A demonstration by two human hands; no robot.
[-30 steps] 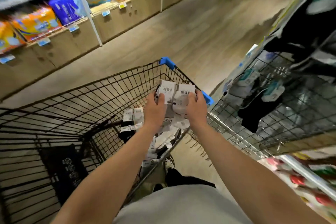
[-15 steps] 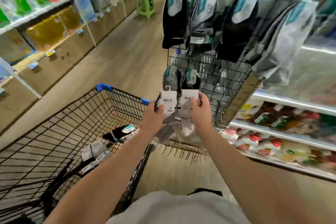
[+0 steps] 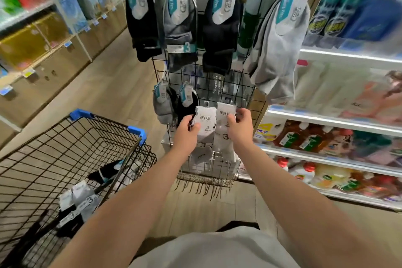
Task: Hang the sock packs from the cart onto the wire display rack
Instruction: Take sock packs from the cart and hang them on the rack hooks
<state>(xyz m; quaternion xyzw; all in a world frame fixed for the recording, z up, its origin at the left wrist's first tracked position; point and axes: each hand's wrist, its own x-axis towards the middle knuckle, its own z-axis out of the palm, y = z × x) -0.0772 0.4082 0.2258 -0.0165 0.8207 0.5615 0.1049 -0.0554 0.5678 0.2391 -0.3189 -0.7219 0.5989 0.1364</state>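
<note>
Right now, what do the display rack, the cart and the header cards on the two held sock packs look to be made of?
Display rack: thin dark wire grid, probably coated metal, with bare-looking metal hooks low down. Cart: dark wire mesh, likely metal, with glossy blue corner caps that look plastic. Header cards, in the left hand and right hand: flat matte white with print, apparently cardboard.

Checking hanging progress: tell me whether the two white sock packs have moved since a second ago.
Yes. The two white sock packs, held by the left hand and right hand, went from over the cart up to the wire rack.
</note>
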